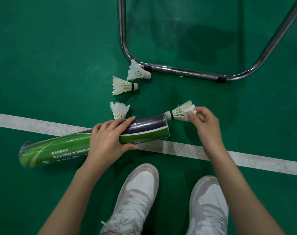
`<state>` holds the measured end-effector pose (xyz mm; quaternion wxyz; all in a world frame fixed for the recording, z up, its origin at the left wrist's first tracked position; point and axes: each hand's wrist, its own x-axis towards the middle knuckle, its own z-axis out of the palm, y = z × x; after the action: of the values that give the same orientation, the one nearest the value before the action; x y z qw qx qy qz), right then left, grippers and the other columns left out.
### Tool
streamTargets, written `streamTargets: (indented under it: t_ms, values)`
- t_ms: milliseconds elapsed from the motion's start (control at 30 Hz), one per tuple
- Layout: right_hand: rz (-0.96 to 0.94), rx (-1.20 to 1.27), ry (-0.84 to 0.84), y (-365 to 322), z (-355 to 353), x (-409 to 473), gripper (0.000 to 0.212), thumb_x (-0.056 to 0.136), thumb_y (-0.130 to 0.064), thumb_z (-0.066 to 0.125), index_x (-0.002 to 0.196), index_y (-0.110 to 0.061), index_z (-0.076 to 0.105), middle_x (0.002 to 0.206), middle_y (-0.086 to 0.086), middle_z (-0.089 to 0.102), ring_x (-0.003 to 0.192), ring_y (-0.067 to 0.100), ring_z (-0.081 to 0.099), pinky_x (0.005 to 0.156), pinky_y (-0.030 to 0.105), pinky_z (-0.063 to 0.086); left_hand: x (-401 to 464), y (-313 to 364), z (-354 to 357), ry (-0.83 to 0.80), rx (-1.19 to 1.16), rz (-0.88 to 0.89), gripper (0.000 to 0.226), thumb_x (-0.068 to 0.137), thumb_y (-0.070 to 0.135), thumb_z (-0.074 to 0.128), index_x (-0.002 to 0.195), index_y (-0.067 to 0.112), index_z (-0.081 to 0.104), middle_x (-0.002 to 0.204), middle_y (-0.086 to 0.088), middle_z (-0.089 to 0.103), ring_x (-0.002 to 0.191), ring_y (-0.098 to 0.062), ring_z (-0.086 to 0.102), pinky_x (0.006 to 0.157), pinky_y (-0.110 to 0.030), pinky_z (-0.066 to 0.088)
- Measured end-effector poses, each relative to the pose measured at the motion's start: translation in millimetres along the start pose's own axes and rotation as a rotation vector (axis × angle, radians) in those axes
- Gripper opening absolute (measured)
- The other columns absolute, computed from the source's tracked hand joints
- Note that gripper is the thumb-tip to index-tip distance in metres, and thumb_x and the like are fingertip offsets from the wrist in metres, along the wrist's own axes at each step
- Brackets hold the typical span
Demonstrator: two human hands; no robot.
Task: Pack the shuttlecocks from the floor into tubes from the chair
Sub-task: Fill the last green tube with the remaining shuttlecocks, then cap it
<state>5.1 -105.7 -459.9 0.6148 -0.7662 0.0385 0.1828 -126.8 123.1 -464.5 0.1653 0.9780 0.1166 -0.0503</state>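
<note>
Down on the green floor [51, 56], my left hand [108, 138] wraps around the green tube [63, 148], lying across the white line [203, 153]. My right hand [205, 122] pinches a shuttlecock [180, 112] by its feathers, cork at the tube's mouth. Three more shuttlecocks [123, 86] lie near the chair frame [183, 72].

Bare floor [51, 56] left; chair frame [186, 72] blocks far right.

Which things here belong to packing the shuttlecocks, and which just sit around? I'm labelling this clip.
Job: green tube gripped by left hand; shuttlecock pinched by right hand; three loose shuttlecocks on the floor.
Around: chair frame, white court line, white shoes.
</note>
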Motion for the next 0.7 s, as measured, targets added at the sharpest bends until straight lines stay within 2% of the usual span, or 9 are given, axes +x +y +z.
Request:
streamTargets:
  t_ms: [100,333,433,500,567,700]
  values:
    - [0.033,0.096,0.004,2.9,-0.1,-23.7,0.010,0.090,-0.010,0.058,0.090,-0.019,0.062,0.078,-0.010,0.072,0.078,0.002,0.065,0.076,0.011,0.047,-0.1,-0.2,0.5,-0.006,0.009,-0.002,0.086,0.063,0.078,0.053,0.137,0.036,0.041,0.127,0.004,0.058,0.112,-0.026,0.053,0.092,-0.042,0.034]
    - [0.033,0.206,-0.112,-7.8,23.1,-47.9,0.010,0.091,-0.006,0.055,0.094,-0.013,0.060,0.084,-0.005,0.069,0.078,0.001,0.064,0.074,0.011,0.047,-2.8,1.9,2.1,0.041,-0.002,0.018,0.082,0.062,0.071,0.053,0.135,0.036,0.043,0.125,0.002,0.060,0.108,-0.027,0.055,0.089,-0.043,0.037]
    - [0.030,0.181,-0.151,-11.0,32.5,-55.8,0.011,0.089,-0.010,0.059,0.097,-0.016,0.059,0.091,-0.004,0.067,0.085,0.004,0.063,0.077,0.015,0.049,-3.0,3.1,0.0,0.055,-0.009,0.029,0.083,0.063,0.076,0.044,0.135,0.037,0.042,0.124,0.002,0.060,0.107,-0.026,0.056,0.089,-0.043,0.038]
    - [0.027,0.099,-0.150,-11.4,37.1,-59.7,0.025,0.081,-0.012,0.070,0.098,-0.025,0.058,0.094,-0.009,0.065,0.086,0.003,0.061,0.079,0.017,0.050,-2.7,4.3,-1.6,0.054,-0.008,0.038,0.082,0.064,0.076,0.042,0.135,0.037,0.041,0.123,0.003,0.060,0.107,-0.025,0.056,0.088,-0.043,0.038]
    - [0.026,0.017,-0.149,-11.9,40.9,-62.1,0.037,0.073,-0.012,0.076,0.095,-0.031,0.054,0.092,-0.015,0.062,0.083,-0.004,0.059,0.076,0.013,0.049,-2.7,5.5,-2.6,0.055,0.000,0.049,0.080,0.065,0.075,0.042,0.135,0.038,0.041,0.122,0.004,0.061,0.106,-0.024,0.056,0.087,-0.042,0.039]
    - [0.021,-0.017,-0.145,-10.0,42.4,-59.9,0.036,0.072,-0.008,0.076,0.094,-0.025,0.053,0.089,-0.010,0.063,0.080,0.002,0.059,0.074,0.014,0.048,-3.5,6.6,-2.1,0.051,-0.001,0.058,0.079,0.066,0.074,0.042,0.135,0.036,0.042,0.122,0.003,0.061,0.105,-0.024,0.057,0.088,-0.042,0.040]
